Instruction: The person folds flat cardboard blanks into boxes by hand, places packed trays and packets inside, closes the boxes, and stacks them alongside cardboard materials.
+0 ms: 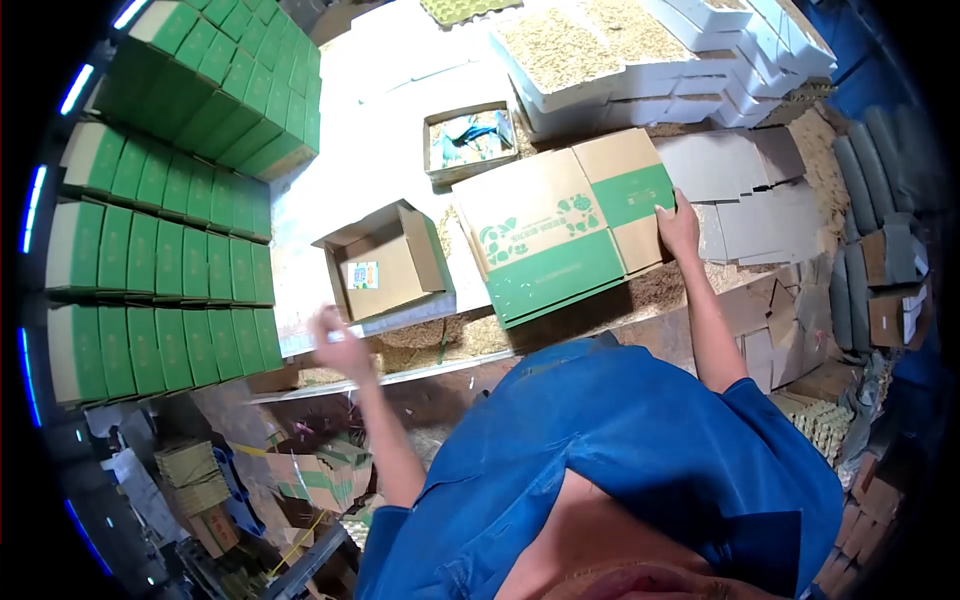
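A flat, folded green-and-brown cardboard carton (545,215) with printed fruit shapes lies across the bench in front of me. My right hand (679,228) grips its right edge, thumb on top and the other fingers partly hidden at the edge. To its left stands an open-topped cardboard box (408,262) with a small colourful card (364,275) on its inner face. My left hand (342,345) is near that box's lower left corner, apart from the flat carton; motion blurs its fingers.
Stacked green cartons (170,255) line the left. Behind the work stands a small box of blue packets (470,142). White foam boxes (640,95) with shavings rise at the back right. Grey sheets (750,215) lie at right, and the bench's front edge (420,378) runs before me.
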Motion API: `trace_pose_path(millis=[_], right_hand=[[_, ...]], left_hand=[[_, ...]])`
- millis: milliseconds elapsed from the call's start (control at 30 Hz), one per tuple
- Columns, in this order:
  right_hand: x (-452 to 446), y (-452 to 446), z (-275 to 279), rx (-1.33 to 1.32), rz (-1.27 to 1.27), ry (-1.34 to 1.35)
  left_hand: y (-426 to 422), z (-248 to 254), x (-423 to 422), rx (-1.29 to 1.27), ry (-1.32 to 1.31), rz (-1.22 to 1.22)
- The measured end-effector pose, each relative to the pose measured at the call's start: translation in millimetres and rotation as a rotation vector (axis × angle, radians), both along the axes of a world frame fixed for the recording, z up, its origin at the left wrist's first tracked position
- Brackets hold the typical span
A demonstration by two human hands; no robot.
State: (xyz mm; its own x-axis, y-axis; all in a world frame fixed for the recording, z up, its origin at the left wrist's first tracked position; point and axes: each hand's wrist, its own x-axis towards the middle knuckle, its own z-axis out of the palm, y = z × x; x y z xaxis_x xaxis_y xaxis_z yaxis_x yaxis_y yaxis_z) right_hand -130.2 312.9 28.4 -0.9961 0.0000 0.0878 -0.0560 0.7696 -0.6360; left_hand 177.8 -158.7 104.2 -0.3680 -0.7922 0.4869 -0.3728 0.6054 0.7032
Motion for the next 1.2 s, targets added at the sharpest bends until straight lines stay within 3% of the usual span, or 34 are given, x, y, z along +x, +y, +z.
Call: trace_pose_path(millis=[33,67,100,133,200,267,333,400,433,533,600,667,733,767,800,933,1000,1067,1200], right_hand=[[-5,-2,-7,0.033,-0.006,0.055],[-9,-6,-5,0.011,-0.006,0.062],[-13,-10,-4,-0.004,0.026,0.11],[-14,-11,-2,-0.014,0.052,0.155],[-14,-6,-2,-0.077,0.094,0.144],[-16,-7,-1,-0.158,0.069,0.169],[-8,-7,4,-0.078,0.051,0.236],[-11,-1,-10,-0.277,0.056,0.3],[-12,2,-7,-0.282,0.051,0.3],[-10,11,17,-0.512,-0.079,0.404],[-13,21,40,-0.952,-0.003,0.185],[-15,26,74,-0.863,0.1,0.355],[-18,34,88,-1.01,0.079,0.249],[-17,37,106,-0.95,0.098,0.214],[-11,27,118,-1.083,0.044,0.345],[-1,22,149,-1.017,0.057,0.274],[6,12,153,-0.975,0.029,0.236],[9,3,153,-0.784,-0.112,0.316],[0,14,144,-0.898,0.01,0.203]], left_hand=[[56,6,-21,0.094,0.084,-0.149],[86,-11,-28,0.183,-0.084,-0.341],[121,-18,-54,0.168,-0.089,-0.493],[139,-49,-70,0.08,-0.25,-0.487],[157,-84,-95,0.634,-0.313,-0.6],[158,-108,-105,0.633,-0.273,-0.541],[141,-131,-99,0.705,-0.225,-0.53],[160,-90,-88,0.628,-0.135,-0.514],[161,-100,-85,0.703,-0.002,-0.415],[177,-30,-81,0.721,0.142,-0.507],[160,-27,-86,0.715,0.252,-0.612],[144,-13,-94,0.668,0.082,-0.557],[148,3,-100,0.586,0.122,-0.535],[146,11,-103,0.59,0.195,-0.568],[144,17,-104,0.595,0.266,-0.601],[131,35,-97,0.966,0.537,-0.656],[142,62,-100,1.008,0.554,-0.636],[142,80,-100,1.056,0.41,-0.674],[131,105,-101,1.057,0.132,-0.843]])
